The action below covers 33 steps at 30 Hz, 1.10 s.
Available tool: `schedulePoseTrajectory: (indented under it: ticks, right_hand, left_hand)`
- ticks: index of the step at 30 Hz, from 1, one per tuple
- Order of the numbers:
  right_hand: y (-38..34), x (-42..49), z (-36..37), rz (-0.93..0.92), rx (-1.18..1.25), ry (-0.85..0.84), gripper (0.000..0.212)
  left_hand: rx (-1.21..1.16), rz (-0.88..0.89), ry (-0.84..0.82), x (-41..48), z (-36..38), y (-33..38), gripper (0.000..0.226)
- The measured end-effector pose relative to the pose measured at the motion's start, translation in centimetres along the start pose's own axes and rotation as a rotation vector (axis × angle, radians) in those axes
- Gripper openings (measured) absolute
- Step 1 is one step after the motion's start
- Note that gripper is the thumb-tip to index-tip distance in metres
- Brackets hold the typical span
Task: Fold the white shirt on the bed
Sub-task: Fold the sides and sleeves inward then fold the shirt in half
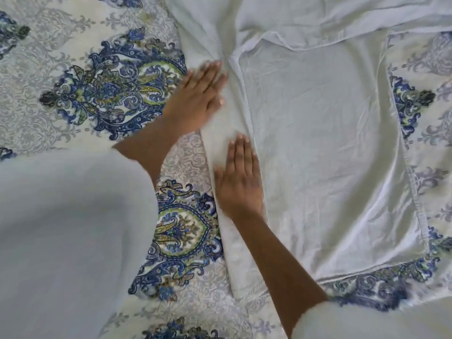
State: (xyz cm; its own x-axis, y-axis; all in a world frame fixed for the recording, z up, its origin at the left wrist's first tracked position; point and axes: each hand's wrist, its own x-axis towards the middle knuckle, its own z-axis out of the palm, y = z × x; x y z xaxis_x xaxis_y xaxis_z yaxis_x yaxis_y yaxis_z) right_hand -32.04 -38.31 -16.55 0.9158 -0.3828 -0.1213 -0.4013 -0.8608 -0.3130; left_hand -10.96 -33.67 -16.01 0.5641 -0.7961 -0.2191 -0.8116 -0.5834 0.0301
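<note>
Both hands, left hand (195, 94) and right hand (239, 177), lie spread flat, pinching nothing, on the shirt (318, 143); sliding them could rumple its left fold.

The bed (73, 69) wears a cream cover with blue paisley medallions. The white shirt (318, 143) lies spread flat on it, creased, its far part bunched.

Left hand (198, 96) flat, palm down, fingers (215, 72) together, right hand (238, 177) flat nearer the body
</note>
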Motion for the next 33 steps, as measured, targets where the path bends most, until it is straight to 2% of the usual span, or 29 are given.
schedulePoseTrajectory:
  ticks: [3,7,8,11,13,15,20,22,24,25,28,30,33]
  right_hand:
    - [1.1,-5.6,0.2,0.060,-0.042,-0.006,0.061]
    - [4.5,-15.2,-1.2,0.110,-0.132,-0.115,0.059]
    - [4.8,-16.6,-1.7,0.131,-0.129,-0.130,0.058]
    - [2.9,-13.6,-2.6,0.167,-0.044,-0.080,0.055]
    - [0.6,-9.1,-2.2,0.102,0.009,-0.086,0.054]
    - [-0.1,-7.2,-1.0,0.047,0.011,-0.099,0.053]
    - [3.6,-14.8,-0.9,-0.016,-0.092,-0.146,0.058]
    - [4.3,-17.0,-1.8,0.007,-0.110,-0.151,0.057]
    - [2.9,-15.6,-2.7,0.000,-0.078,-0.127,0.055]
    - [1.9,-14.1,-2.7,-0.049,-0.059,-0.127,0.055]
    - [0.1,-12.0,-1.6,-0.195,-0.016,-0.200,0.055]
    - [1.2,-14.4,-1.1,-0.241,0.002,-0.272,0.056]
    - [3.4,-18.0,-2.3,-0.380,0.005,-0.292,0.053]
  left_hand:
    - [-0.002,-0.092,0.004,1.3,-0.5,-0.1,0.057]
    - [0.019,-0.193,-0.034,-0.2,-1.7,2.1,0.060]
    - [-0.006,-0.156,-0.046,-1.7,-1.7,3.7,0.060]
    - [-0.092,0.156,-0.099,-7.4,0.0,8.3,0.062]
    - [-0.097,0.182,-0.100,-8.5,0.8,8.1,0.062]
    - [-0.098,0.064,-0.081,-7.9,1.1,6.9,0.063]
    - [-0.106,-0.081,-0.031,-9.5,1.8,7.2,0.065]
    - [-0.116,-0.056,-0.051,-10.7,1.6,8.0,0.066]
    - [-0.108,0.044,-0.067,-10.9,1.4,8.7,0.065]
    - [-0.119,0.065,-0.067,-10.7,1.4,8.7,0.064]
    - [-0.140,-0.013,-0.080,-10.9,1.6,7.9,0.062]
    - [-0.130,-0.028,-0.057,-12.2,2.0,7.8,0.059]
    - [-0.159,0.048,-0.059,-15.5,2.4,9.1,0.058]
